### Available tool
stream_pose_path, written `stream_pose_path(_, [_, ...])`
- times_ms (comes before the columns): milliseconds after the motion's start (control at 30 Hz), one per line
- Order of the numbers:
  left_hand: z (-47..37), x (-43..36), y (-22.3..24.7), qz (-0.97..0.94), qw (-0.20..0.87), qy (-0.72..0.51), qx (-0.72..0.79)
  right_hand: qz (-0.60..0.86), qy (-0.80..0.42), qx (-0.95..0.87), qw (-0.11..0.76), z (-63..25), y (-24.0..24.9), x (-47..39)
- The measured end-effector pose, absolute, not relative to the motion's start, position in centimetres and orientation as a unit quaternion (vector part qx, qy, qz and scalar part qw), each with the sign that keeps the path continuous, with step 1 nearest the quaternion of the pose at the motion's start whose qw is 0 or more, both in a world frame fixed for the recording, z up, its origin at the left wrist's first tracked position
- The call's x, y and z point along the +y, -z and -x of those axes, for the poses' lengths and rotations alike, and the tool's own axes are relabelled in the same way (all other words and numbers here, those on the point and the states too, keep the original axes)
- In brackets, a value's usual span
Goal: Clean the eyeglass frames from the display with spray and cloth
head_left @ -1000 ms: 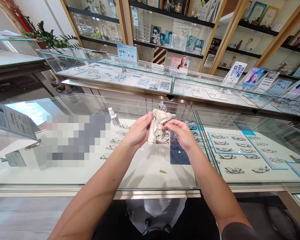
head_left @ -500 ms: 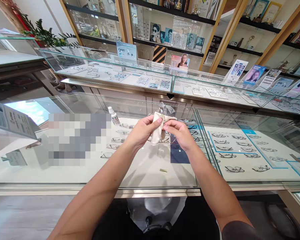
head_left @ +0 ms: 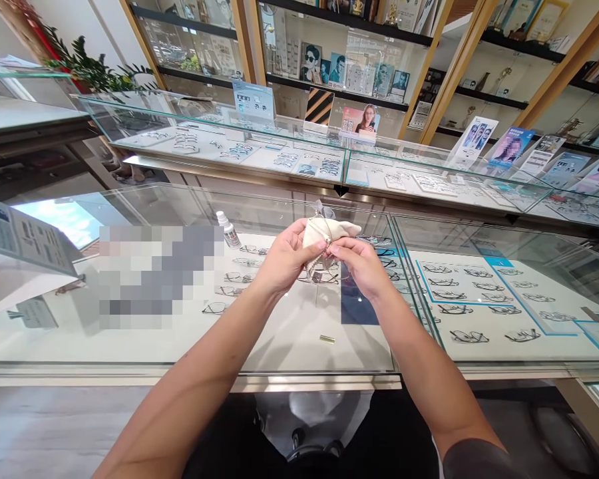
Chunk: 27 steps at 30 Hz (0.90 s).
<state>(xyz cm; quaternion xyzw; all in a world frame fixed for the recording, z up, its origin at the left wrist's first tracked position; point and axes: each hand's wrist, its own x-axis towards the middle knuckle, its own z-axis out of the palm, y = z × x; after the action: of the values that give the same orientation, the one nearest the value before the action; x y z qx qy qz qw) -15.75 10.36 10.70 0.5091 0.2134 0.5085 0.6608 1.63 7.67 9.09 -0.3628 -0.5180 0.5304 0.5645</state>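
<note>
Above the glass counter both my hands meet around a beige cleaning cloth. My left hand pinches the cloth between thumb and fingers. A thin-framed pair of glasses is half wrapped in the cloth, and my right hand grips its frame. One clear lens sticks up behind the cloth. Most of the frame is hidden by the cloth and my fingers.
A small white spray bottle stands on the counter left of my hands. A short brass-coloured piece lies on the glass nearer me. Rows of glasses lie inside the case. A leaflet stand is at far left; another display counter stands behind.
The cloth was spread wide and hanging a second ago; it is now bunched small between my fingers. Both hands stay at the same spot, shifted slightly upward.
</note>
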Motion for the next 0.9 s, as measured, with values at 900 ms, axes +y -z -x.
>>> stream_pose_path(900, [15.4, 10.5, -9.8, -0.521, 0.577, -0.567, 0.273, 0.358, -0.572, -0.473, 0.567, -0.7, -8.6, 7.8])
